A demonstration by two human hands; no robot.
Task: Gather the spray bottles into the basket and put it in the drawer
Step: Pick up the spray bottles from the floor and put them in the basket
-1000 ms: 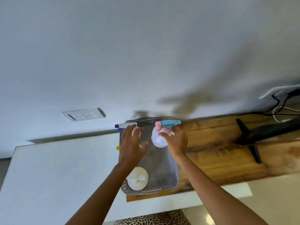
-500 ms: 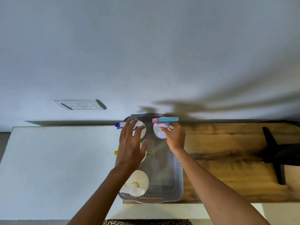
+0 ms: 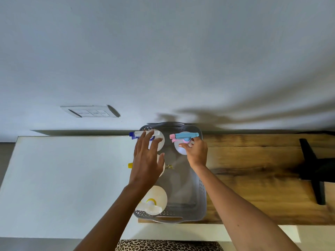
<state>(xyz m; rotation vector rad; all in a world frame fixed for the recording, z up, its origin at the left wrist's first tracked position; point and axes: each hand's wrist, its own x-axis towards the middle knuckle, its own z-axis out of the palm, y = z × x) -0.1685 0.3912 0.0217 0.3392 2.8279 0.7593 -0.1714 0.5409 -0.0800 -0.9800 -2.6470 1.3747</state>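
Observation:
A grey perforated basket (image 3: 200, 201) sits on the wooden desk, seen from above. Several white spray bottles stand in it. One with a blue and pink trigger head (image 3: 184, 137) is at the far right corner, and my right hand (image 3: 196, 152) is closed around its neck. A bottle with a dark blue nozzle (image 3: 140, 134) stands at the far left corner. My left hand (image 3: 147, 163) hovers over it with fingers spread, covering a bottle with a yellow nozzle (image 3: 130, 165). Another white bottle with a yellow collar (image 3: 154, 200) stands at the near left.
The wooden desktop (image 3: 253, 169) extends right, where a black monitor stand (image 3: 313, 171) rests. A white surface (image 3: 63, 178) lies left of the basket. A wall switch plate (image 3: 90, 111) is on the wall behind. Leopard-print fabric (image 3: 168, 245) shows at the bottom edge.
My left hand has opened and lifted off the dark-blue-nozzle bottle. The right hand has lowered the blue-and-pink bottle into the far right corner. The camera view has levelled out.

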